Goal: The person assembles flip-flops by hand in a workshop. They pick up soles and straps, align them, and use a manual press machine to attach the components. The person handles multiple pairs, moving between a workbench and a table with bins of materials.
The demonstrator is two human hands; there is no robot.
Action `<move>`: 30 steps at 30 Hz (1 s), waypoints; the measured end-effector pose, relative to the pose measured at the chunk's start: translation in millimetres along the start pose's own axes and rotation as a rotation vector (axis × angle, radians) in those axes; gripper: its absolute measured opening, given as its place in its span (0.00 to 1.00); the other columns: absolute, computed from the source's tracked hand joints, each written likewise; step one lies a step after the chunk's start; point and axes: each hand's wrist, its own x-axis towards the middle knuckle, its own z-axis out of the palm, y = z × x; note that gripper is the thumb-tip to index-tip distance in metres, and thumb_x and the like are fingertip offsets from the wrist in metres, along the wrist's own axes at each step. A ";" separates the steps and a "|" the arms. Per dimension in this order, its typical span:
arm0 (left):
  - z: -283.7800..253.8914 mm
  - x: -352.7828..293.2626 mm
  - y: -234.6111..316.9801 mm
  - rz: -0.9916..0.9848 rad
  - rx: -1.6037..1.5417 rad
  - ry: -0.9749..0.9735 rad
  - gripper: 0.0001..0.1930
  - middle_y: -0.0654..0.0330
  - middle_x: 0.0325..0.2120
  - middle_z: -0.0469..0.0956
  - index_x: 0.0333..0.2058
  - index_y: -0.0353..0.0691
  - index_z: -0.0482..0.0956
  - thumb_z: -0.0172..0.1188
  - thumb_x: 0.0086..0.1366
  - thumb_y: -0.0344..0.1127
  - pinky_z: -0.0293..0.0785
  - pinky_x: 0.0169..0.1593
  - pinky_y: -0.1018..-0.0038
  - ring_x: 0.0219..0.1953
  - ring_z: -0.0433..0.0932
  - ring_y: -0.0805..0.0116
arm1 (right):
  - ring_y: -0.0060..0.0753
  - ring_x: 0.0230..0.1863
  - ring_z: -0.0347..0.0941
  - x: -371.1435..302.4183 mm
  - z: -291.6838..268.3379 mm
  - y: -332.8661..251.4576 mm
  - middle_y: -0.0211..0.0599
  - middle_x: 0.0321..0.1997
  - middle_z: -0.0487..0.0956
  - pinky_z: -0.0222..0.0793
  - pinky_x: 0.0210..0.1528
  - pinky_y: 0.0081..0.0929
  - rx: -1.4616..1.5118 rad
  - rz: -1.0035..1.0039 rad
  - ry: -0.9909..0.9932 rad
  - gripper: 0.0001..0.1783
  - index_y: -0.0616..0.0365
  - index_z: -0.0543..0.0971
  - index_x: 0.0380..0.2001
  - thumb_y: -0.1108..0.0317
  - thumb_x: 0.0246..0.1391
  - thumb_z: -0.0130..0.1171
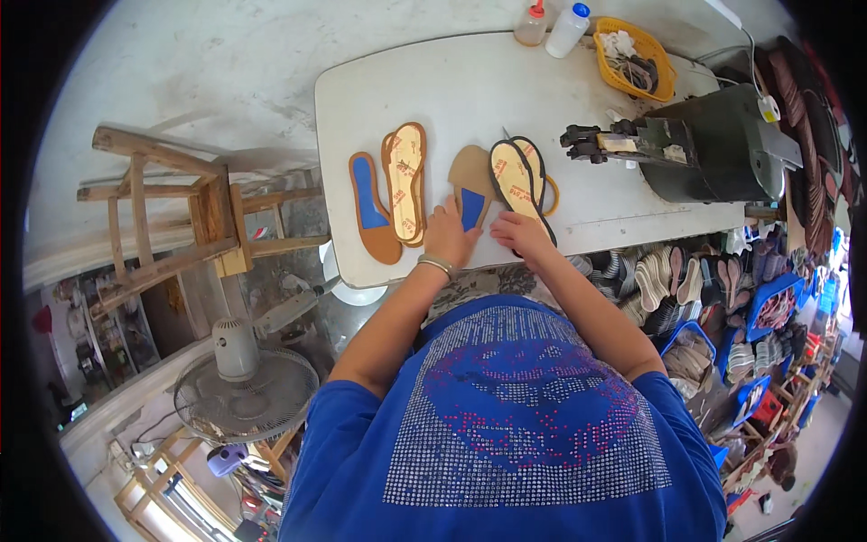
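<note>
My left hand (452, 237) is at the near end of a brown insole (470, 165) with a blue patch, its fingers curled at the insole's left edge and thumb. To its right my right hand (524, 237) has its fingers bent together over the lower part of a cream insole (515, 176) with a black edge; whether something small is between the fingertips is hidden. A second black-edged insole lies partly under that one. Farther left rests a stack of cream insoles (408, 172) with brown edges, beside another brown insole (368, 199) with a blue patch.
Scissors with an orange handle (553, 194) lie partly under the black-edged insoles. A dark green sewing machine (713, 149) stands on the white table (424, 81) at right. Two bottles and a yellow basket (670, 79) are at the back. A fan (244, 379) and wooden stool (212, 212) stand left.
</note>
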 end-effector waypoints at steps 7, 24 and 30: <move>-2.3 -27.0 -11.9 0.067 -0.624 -0.065 0.30 0.46 0.42 0.75 0.55 0.30 0.60 0.62 0.58 0.37 0.73 0.42 0.66 0.41 0.78 0.57 | 0.25 0.39 0.74 -5.8 70.9 -40.8 0.40 0.42 0.78 0.68 0.39 0.19 -0.336 -0.173 -0.036 0.30 0.67 0.69 0.51 0.56 0.52 0.62; -151.3 -49.4 74.8 0.133 -1.358 -0.365 0.36 0.63 0.19 0.73 0.39 0.34 0.76 0.24 0.71 0.60 0.66 0.22 0.79 0.17 0.67 0.81 | 0.35 0.23 0.78 -128.0 93.4 -136.5 0.45 0.27 0.78 0.77 0.24 0.30 0.165 -0.347 -0.215 0.16 0.67 0.72 0.42 0.63 0.61 0.50; -145.0 -47.7 82.7 0.333 -1.079 0.114 0.27 0.63 0.17 0.73 0.37 0.31 0.76 0.38 0.72 0.52 0.65 0.19 0.81 0.16 0.69 0.79 | 0.31 0.22 0.77 -145.9 100.5 -147.3 0.39 0.27 0.79 0.76 0.23 0.26 0.013 -0.467 -0.148 0.13 0.64 0.73 0.42 0.66 0.60 0.54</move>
